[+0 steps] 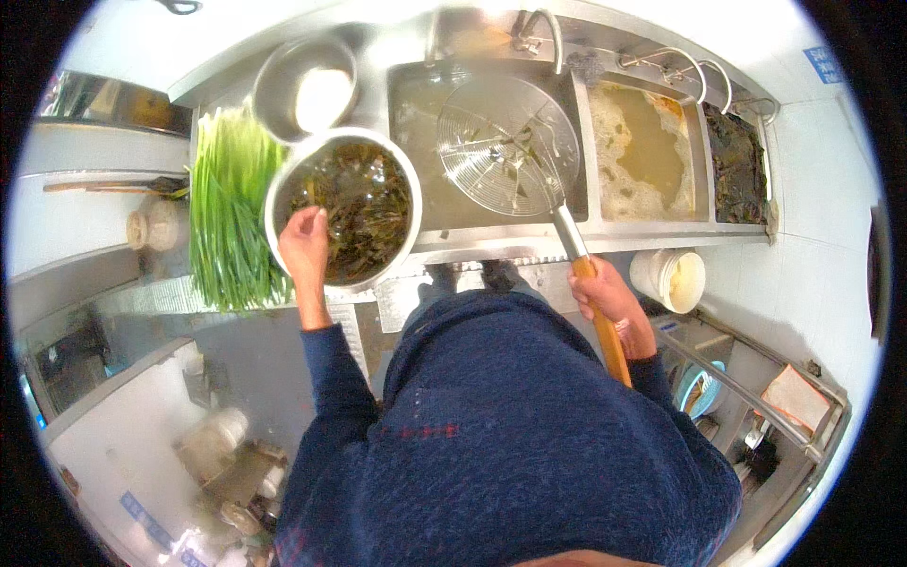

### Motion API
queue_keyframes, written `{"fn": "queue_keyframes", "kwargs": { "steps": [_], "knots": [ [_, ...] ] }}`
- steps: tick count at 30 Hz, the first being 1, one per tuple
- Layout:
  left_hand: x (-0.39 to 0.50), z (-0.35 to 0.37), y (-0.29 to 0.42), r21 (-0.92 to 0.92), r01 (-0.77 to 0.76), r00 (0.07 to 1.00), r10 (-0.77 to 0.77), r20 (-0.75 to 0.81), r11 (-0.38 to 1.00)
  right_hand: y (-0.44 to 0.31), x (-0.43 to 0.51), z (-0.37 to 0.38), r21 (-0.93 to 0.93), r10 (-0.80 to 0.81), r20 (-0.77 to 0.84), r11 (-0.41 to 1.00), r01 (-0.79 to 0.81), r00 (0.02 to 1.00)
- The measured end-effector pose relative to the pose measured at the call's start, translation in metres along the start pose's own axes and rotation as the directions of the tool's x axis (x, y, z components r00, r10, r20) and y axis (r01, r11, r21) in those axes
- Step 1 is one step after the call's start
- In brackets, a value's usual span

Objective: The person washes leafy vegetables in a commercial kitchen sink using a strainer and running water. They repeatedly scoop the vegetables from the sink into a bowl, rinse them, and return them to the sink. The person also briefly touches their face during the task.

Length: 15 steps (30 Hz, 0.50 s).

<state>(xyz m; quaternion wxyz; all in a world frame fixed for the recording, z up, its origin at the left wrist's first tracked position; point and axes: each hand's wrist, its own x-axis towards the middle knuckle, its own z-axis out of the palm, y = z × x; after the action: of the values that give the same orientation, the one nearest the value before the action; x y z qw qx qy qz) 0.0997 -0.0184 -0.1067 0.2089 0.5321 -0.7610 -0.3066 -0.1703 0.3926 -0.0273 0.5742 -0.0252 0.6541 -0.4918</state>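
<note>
My right hand (602,290) grips the wooden handle of a large round wire skimmer (506,145), whose mesh has several dark green leaf bits on it. The skimmer's head hangs above the left sink basin (432,205), which holds murky water. My left hand (305,237) is over the left part of a round metal bowl (414,212) full of dark leafy greens in liquid (365,234). Its thumb and fingers are pinched together; whether something small is between them, I cannot tell.
A pile of long green chives or similar stalks (230,212) lies left of the bowl, with a metal pot (269,92) behind. Foamy water fills the middle basin (655,163); dark leaves (737,170) fill the right one. A white bucket (648,276) stands below the sink edge, near my right hand.
</note>
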Motion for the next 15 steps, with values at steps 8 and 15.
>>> {"fn": "queue_keyframes", "kwargs": {
  "steps": [8, 15],
  "knots": [
    [-0.019, -0.005, -0.055, 0.044, 0.055, 0.998, -0.055, 0.012, 0.998, 0.072, 0.028, -0.023, -0.502, -0.225, -0.387, 0.865, 0.0, 0.894],
    [-0.017, -0.008, -0.06, 0.095, 0.065, 0.996, -0.07, 0.051, 0.993, 0.098, 0.024, -0.009, -0.553, -0.344, -0.532, 0.833, -0.01, 0.774]
  ]
}}
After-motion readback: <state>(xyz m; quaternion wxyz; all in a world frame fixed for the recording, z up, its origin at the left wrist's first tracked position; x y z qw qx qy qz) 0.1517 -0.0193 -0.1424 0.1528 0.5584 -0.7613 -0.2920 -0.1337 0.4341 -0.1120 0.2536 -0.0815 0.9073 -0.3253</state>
